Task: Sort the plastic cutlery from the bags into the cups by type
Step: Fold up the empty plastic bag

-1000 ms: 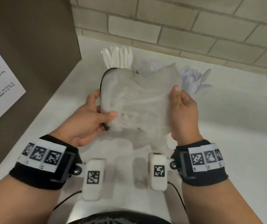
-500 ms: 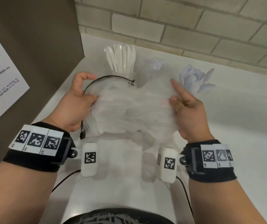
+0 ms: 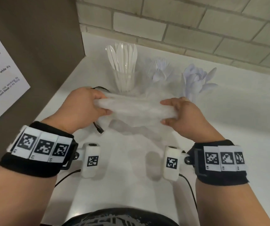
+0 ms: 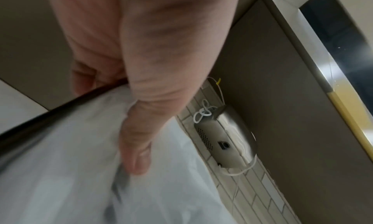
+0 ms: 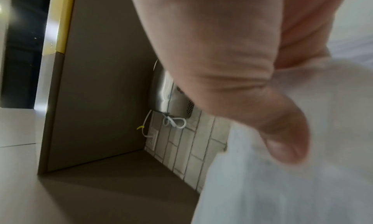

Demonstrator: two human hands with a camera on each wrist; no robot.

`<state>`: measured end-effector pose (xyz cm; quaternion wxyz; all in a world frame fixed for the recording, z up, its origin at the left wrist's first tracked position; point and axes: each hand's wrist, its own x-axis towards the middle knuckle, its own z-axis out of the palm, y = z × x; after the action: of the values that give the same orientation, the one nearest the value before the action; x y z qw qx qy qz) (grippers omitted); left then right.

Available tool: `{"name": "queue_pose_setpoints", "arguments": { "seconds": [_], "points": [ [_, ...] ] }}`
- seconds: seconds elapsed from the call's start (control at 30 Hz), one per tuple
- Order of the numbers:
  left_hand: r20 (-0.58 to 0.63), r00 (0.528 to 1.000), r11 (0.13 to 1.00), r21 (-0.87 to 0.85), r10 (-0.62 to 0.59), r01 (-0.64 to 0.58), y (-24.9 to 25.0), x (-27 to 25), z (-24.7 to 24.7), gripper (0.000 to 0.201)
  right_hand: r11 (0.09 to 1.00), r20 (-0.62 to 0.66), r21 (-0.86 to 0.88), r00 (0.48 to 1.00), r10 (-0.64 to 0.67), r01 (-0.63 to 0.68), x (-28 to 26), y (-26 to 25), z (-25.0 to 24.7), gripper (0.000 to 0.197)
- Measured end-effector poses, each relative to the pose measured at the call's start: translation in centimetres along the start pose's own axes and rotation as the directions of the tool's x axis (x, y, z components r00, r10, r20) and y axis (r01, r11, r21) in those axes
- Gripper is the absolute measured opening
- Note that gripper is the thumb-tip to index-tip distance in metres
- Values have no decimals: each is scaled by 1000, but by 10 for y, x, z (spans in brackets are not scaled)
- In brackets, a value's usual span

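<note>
Both bare forearms reached forward side by side, each wrist wrapped in a black fabric band (image 3: 38,159) carrying white squares printed with black codes, with a small white camera block (image 3: 91,160) mounted on its inner side. The left hand (image 3: 82,108) was turned knuckles up, its fingers (image 3: 101,112) curled under and its thumb (image 4: 137,147) pressed down, gripping one end of what it held. The right hand (image 3: 181,115) mirrored it well apart to the right, fingers (image 3: 168,104) curled over the top and thumb (image 5: 282,131) below, gripping the other end. Both hands looked slightly blurred in the wrist views.
</note>
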<state>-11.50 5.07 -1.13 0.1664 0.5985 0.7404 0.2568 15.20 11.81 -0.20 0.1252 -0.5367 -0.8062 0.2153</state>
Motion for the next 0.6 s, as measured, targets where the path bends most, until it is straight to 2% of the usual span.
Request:
{"name": "queue_pose_setpoints", "arguments": {
  "seconds": [0.07,0.1,0.17,0.23,0.3,0.37,0.43,0.5,0.57,0.6],
  "points": [
    [-55,996,991,122,68,-61,-1,2,5,32,999,-158,-37,987,-6,0,5,0,8,27],
    [-68,983,976,149,172,-160,-1,2,5,28,996,-222,-87,975,-29,9,8,1,11,20],
    [-63,918,919,56,393,-389,0,1,2,20,986,-282,-165,956,-76,30,12,5,14,15],
    [4,871,870,-44,492,-491,7,-3,-1,42,987,-295,-156,951,-90,45,15,5,13,16],
    [101,838,841,25,537,-541,16,-7,-1,62,995,-319,-92,945,-70,42,16,0,9,18],
    [271,817,812,164,509,-560,19,-8,4,68,997,-373,-54,925,-76,60,16,-5,8,16],
    [354,856,835,270,377,-479,23,-6,8,73,997,-453,-18,889,-74,74,15,-9,7,14],
    [328,903,855,345,277,-388,27,-2,10,67,995,-545,59,838,-31,75,14,-11,7,20],
    [268,935,869,375,232,-323,29,3,13,55,971,-616,159,786,-42,176,12,-15,12,24],
    [264,945,907,319,192,-274,28,5,14,54,955,-615,172,783,-88,243,12,-17,15,25]
  ]
}}
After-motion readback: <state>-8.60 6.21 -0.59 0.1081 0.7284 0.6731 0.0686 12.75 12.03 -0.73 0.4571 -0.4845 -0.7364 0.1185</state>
